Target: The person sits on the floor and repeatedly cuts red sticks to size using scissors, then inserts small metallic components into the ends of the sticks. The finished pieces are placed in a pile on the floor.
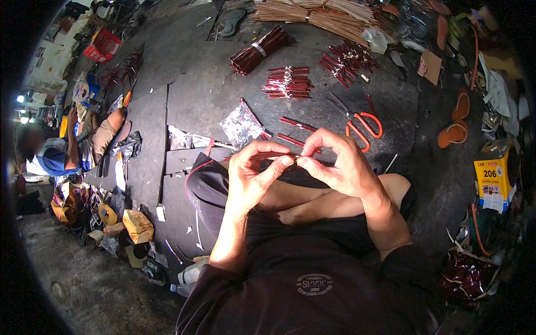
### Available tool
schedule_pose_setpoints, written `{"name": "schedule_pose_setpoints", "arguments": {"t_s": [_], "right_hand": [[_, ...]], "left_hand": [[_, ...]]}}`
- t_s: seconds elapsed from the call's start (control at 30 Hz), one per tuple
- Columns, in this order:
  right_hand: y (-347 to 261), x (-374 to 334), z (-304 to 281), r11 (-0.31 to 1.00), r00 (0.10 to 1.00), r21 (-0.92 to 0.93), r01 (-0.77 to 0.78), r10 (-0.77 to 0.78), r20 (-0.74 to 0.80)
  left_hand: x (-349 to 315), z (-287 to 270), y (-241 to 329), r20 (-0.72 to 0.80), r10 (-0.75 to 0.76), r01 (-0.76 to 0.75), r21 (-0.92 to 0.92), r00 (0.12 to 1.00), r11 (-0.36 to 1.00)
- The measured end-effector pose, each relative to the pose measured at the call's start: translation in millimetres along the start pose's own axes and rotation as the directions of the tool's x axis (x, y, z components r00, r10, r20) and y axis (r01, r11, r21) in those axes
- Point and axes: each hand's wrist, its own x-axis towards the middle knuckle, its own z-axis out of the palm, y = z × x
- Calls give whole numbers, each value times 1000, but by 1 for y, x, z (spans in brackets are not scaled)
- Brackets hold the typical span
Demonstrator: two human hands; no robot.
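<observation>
In front of my crossed legs, my left hand (254, 174) is closed on a narrow dark red strap (269, 156), with thumb and fingers near its end. My right hand (341, 170) pinches at the same spot, its fingertips almost meeting the left thumb. Whatever small part lies between the fingertips is mostly hidden. Just beyond the hands are two loose dark red straps (297, 123) and a clear plastic bag (240, 125) of small silvery pieces. Scissors (364, 125) with orange handles lie spread beyond my right hand.
Farther off sit a row of red straps (287, 88) with silvery fittings, another such pile (347, 62) and a tied bundle (257, 54). Tan strips (318, 14) lie at the far edge. Orange soles (453, 134) and a yellow container (494, 173) stand right. A person (61, 151) sits left.
</observation>
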Motion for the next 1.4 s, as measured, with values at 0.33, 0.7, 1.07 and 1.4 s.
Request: {"name": "schedule_pose_setpoints", "arguments": {"t_s": [0.33, 0.7, 1.07, 1.4], "right_hand": [[16, 4, -12, 699, 906, 577, -422, 339, 252], [16, -2, 12, 995, 994, 31, -98, 99, -38], [14, 7, -11, 879, 963, 399, -261, 268, 39], [7, 7, -12, 1000, 998, -8, 24, -24, -65]], "left_hand": [[8, 2, -22, -14, -228, 209, -340, 974, 917], [0, 19, -6, -133, -125, 119, -51, 983, 992], [13, 4, -4, -175, -317, 225, -404, 932, 886], [14, 3, -3, -173, -257, 191, -325, 951, 926]]}}
